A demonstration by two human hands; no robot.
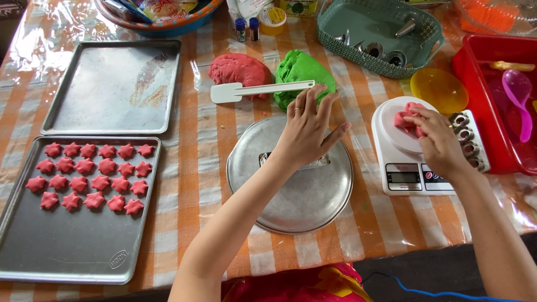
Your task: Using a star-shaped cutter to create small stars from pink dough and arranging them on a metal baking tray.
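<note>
Left hand (306, 130) open, fingers spread, reaching to the green dough (302, 72) near the table's far edge, right hand (439, 144) pinching red dough (407, 120) on the white scale (405, 168)

surface: table (196, 145) under an orange-and-white checked cloth with clear plastic over it
left: empty baking tray (112, 86); nearer baking tray (72, 246) bearing red star-shaped dough pieces
middle: round metal lid (302, 196), red dough lump (238, 70), green dough lump (299, 70)
right: white kitchen scale (391, 162), yellow bowl (439, 89), red tub (475, 61), green basket (335, 31)
</note>
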